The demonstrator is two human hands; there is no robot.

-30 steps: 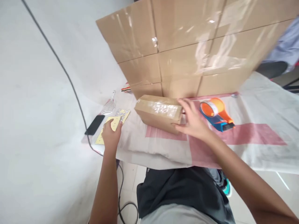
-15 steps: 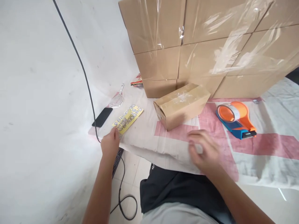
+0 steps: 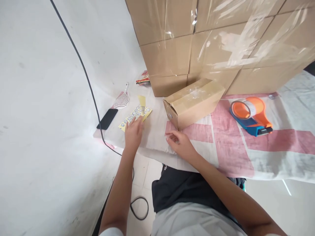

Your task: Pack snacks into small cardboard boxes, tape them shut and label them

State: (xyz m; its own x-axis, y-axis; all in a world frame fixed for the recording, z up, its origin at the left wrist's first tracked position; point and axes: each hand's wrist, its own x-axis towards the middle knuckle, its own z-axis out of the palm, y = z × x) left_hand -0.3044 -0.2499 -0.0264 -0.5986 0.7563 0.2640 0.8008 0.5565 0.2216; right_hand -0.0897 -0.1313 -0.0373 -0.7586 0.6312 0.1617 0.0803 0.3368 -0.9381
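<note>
Head cam: left hand (image 3: pixel 133 133) spread flat on sticker sheet (image 3: pixel 135 114); right hand (image 3: pixel 180 144) loosely curled, empty, near box (image 3: pixel 193 101).

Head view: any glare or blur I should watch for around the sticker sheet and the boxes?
Head view: strong glare on the plastic wrap over the stacked cartons and on the tape of the small box; the sticker sheet is small and soft, its print unreadable; the left hand is slightly blurred; the right hand reads sharper; light is even, shadows faint.
</note>
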